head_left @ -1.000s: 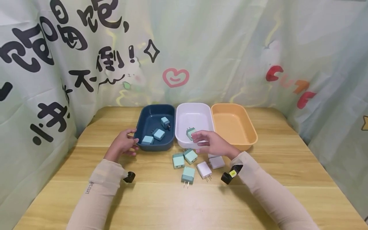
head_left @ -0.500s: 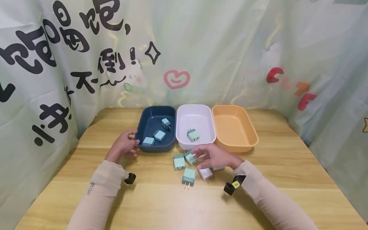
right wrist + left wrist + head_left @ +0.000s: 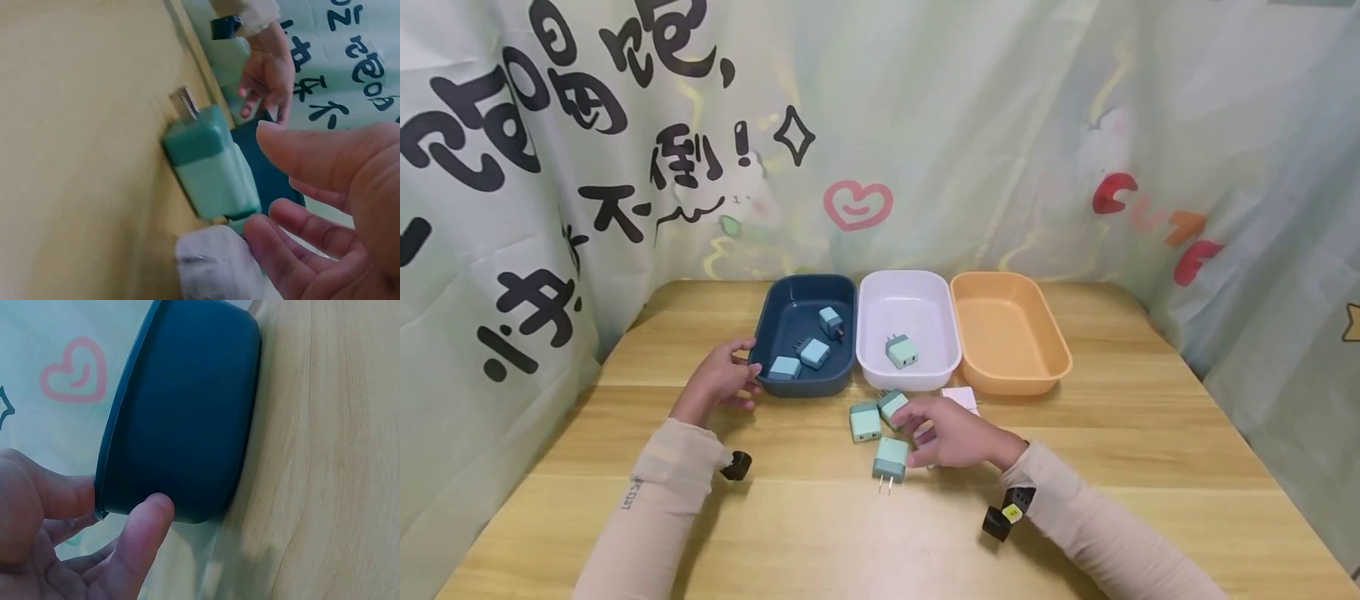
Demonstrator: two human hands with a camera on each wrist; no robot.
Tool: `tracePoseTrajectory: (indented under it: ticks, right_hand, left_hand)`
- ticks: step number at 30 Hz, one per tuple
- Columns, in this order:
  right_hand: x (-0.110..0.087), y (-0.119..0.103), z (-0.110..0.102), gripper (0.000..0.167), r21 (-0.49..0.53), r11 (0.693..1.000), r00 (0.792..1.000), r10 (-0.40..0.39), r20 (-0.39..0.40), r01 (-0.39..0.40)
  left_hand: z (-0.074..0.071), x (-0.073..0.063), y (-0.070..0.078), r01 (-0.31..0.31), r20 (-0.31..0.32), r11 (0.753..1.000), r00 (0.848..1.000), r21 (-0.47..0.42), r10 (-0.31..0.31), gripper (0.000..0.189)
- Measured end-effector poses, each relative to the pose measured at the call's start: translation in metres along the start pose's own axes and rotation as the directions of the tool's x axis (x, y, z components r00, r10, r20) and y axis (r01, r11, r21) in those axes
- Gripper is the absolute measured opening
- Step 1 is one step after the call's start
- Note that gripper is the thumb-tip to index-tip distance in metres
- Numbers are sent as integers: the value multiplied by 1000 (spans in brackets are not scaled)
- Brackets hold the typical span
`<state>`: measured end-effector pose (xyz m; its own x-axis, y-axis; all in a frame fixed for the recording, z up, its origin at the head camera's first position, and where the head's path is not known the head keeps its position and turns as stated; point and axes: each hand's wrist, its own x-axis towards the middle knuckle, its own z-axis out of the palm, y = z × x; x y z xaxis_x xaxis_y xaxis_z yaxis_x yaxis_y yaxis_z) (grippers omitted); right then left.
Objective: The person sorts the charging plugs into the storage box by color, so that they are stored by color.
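My left hand (image 3: 722, 382) holds the near-left corner of the navy tray (image 3: 805, 385), one finger at its rim (image 3: 100, 514) and another against its outer wall. Three light-blue plug chargers (image 3: 814, 352) lie in that tray. My right hand (image 3: 958, 433) hovers low over the loose chargers, fingers apart and holding nothing. By its fingertips is a green plug charger (image 3: 891, 458), prongs toward me; the right wrist view shows this green charger (image 3: 209, 169) close to the fingers beside a blurred white charger (image 3: 219, 265). In the head view the hand mostly hides a white charger.
A lavender tray (image 3: 910, 379) with one green charger (image 3: 902, 351) stands in the middle, an orange tray (image 3: 1015, 385) at its right. Two more green chargers (image 3: 865, 422) and another white charger (image 3: 960, 400) lie before the trays. A printed curtain (image 3: 970, 150) hangs behind.
My right hand has moved from the lavender tray down toward the loose chargers in front, leaving a green charger in that tray. My left hand stays at the navy tray.
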<state>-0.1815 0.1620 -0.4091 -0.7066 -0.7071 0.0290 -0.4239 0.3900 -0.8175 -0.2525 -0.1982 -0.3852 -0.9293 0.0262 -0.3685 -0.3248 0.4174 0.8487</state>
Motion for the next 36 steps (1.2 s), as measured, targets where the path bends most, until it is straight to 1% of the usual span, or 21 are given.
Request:
tracePoseTrajectory:
  ticks: [4,9,16,21,27,32,36]
  right_hand:
    - [1,0,6,46,-60,998,1000,-7,-8,6]
    - [2,-2,14,50,-143,990,1000,-10,3,10]
    - [4,-3,12,49,-287,957,999,-48,15,50]
    - [6,-2,11,50,-334,939,997,-68,34,75]
    - [8,-2,13,51,-362,927,995,-85,55,99]
    - [9,-3,15,51,-394,910,992,-106,72,126]
    - [9,-4,15,48,-411,904,993,-99,66,117]
  left_hand:
    - [-1,-1,1,6,-6,1000,1000,7,-6,60]
    - [-1,-2,-3,16,1,1000,1000,23,-16,60]
    - [-1,0,1,14,3,1000,1000,0,-14,62]
    - [0,2,2,20,6,1000,1000,-4,-20,61]
    - [-1,1,1,18,-1,1000,1000,3,-18,60]
    - [-1,1,2,18,2,1000,1000,-1,-18,61]
    - [-1,0,3,19,0,1000,1000,0,-19,61]
